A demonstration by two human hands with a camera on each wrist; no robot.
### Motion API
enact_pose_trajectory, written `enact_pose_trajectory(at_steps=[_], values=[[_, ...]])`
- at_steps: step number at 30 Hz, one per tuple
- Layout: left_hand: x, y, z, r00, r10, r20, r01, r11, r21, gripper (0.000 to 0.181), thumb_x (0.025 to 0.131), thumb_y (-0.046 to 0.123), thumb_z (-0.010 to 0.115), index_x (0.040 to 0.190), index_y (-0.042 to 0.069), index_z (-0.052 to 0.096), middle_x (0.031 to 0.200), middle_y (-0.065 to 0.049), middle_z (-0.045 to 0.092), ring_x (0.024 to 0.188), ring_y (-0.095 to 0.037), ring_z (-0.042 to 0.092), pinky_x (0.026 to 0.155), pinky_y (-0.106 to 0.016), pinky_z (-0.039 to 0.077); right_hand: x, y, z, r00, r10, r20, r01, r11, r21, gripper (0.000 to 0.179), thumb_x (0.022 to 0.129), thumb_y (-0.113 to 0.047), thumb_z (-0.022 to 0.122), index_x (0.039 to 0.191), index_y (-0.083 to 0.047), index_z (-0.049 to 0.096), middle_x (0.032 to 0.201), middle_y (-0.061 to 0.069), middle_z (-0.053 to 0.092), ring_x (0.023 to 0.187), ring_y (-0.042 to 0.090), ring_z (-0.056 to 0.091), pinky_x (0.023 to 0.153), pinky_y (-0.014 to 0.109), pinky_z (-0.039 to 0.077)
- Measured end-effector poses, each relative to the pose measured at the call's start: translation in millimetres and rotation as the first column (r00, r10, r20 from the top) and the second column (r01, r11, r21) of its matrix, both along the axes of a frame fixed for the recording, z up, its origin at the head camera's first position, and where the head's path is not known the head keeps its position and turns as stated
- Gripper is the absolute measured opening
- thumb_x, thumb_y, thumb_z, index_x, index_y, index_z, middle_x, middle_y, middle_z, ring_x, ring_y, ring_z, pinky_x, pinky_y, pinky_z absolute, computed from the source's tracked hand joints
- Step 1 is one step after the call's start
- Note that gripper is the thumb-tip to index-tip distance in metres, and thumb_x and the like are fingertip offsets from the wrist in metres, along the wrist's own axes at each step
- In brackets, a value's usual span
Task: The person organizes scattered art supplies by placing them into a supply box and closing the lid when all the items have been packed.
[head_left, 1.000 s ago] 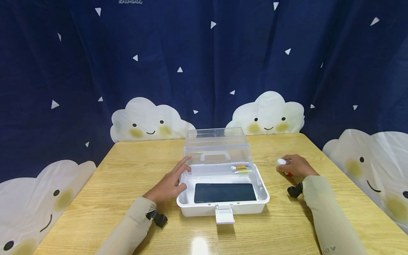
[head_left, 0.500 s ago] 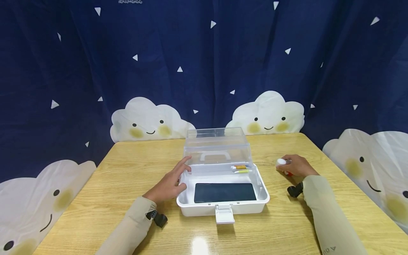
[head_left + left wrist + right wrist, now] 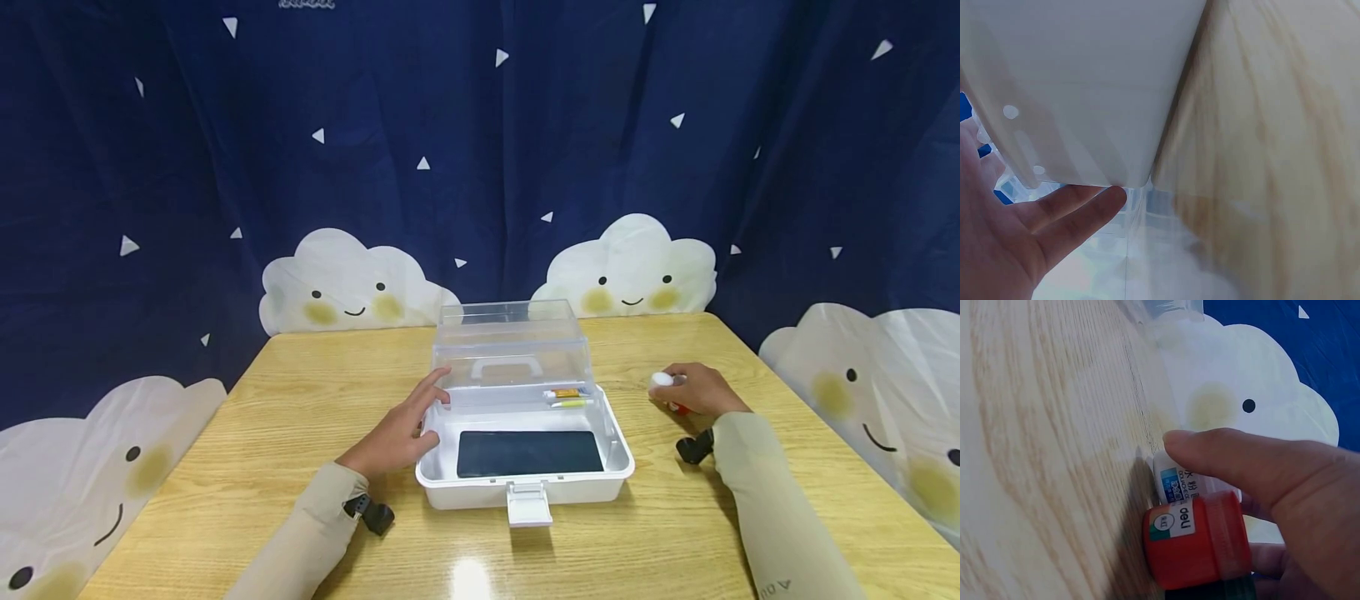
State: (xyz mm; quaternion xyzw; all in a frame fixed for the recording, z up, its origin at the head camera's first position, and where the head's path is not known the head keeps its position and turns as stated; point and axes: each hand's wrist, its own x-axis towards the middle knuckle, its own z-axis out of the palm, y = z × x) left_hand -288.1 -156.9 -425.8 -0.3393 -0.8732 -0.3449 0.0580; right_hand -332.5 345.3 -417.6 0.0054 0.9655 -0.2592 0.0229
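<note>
At its left end, the box (image 3: 468, 498) seems steadied by the spread left hand (image 3: 396, 435); its lid (image 3: 510, 337) is tilted toward the far edge of the desk (image 3: 337, 367), presumably for access. Near the desk's right edge, paint jars (image 3: 1179, 553) are pinched by the right hand (image 3: 702, 392).

The right hand (image 3: 701, 390) grips with its thumb (image 3: 1229, 453); well apart from this grip, the left hand (image 3: 397, 432) is spread.
</note>
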Motion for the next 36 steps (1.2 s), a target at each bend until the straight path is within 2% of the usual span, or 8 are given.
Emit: enact_pose_trajectory(at_steps=[4,9,15,22,29,36], values=[[0.4,0.1,0.9,1.0,-0.002,0.0,0.002,1.0,0.003,0.043,0.082,0.003,0.056,0.118,0.024,0.045,0.158,0.014,0.014,0.059,-0.008,0.042,0.06,-0.028,0.045,0.1,1,1.5,1.0,0.007,-0.016,-0.007,1.0,-0.001,0.06,0.082,-0.047,0.071,0.12,-0.001,0.06,0.104,0.018,0.062,0.089,0.031,0.054,0.075,0.042,0.044],[0.0,0.0,1.0,1.0,-0.01,-0.002,0.01,1.0,0.009,0.043,0.081,0.002,0.056,0.118,0.022,0.045,0.159,0.008,0.017,0.059,-0.009,0.043,0.06,-0.028,0.045,-1.0,1,1.7,0.999,0.022,-0.033,-0.022,1.0,-0.003,0.06,0.082,-0.046,0.07,0.12,-0.001,0.06,0.098,0.014,0.063,0.085,0.027,0.056,0.072,0.038,0.044],[-0.8,0.1,0.4,1.0,-0.002,0.006,0.002,1.0,0.003,0.045,0.081,0.002,0.056,0.117,0.025,0.044,0.159,0.012,0.015,0.06,-0.01,0.045,0.061,-0.028,0.046,-2.1,0,2.6,0.999,0.014,-0.037,-0.015,1.0,-0.018,0.06,0.082,-0.046,0.071,0.121,-0.001,0.06,0.093,0.012,0.065,0.079,0.023,0.057,0.067,0.034,0.044],[0.0,0.4,0.9,1.0,-0.01,0.011,0.01,1.0,0.018,0.044,0.081,0.002,0.057,0.117,0.024,0.045,0.159,0.01,0.016,0.077,-0.013,0.053,0.065,-0.03,0.047,-1.0,-5,7.4,0.997,0.009,-0.075,-0.01,1.0,-0.014,0.059,0.082,-0.045,0.071,0.12,-0.001,0.061,0.103,0.017,0.063,0.081,0.025,0.056,0.068,0.036,0.044],[-0.3,-0.6,0.6,1.0,-0.012,-0.003,0.013,1.0,0.005,0.043,0.081,0.002,0.056,0.117,0.023,0.045,0.159,0.01,0.015,0.057,-0.008,0.04,0.058,-0.027,0.044,1.3,-12,16.1,0.993,0.023,-0.112,-0.025,1.0,-0.015,0.062,0.083,-0.045,0.07,0.122,0.002,0.059,0.12,0.025,0.058,0.094,0.032,0.053,0.081,0.048,0.046],[0.7,-0.2,1.0,1.0,-0.011,0.012,0.011,1.0,0.006,0.044,0.081,0.001,0.056,0.117,0.023,0.045,0.159,0.014,0.014,0.058,-0.009,0.041,0.059,-0.028,0.045,4.3,-17,23.3,0.984,0.047,-0.171,-0.051,0.999,-0.016,0.058,0.083,-0.042,0.071,0.119,0.002,0.062,0.121,0.025,0.057,0.095,0.032,0.053,0.081,0.046,0.046]])
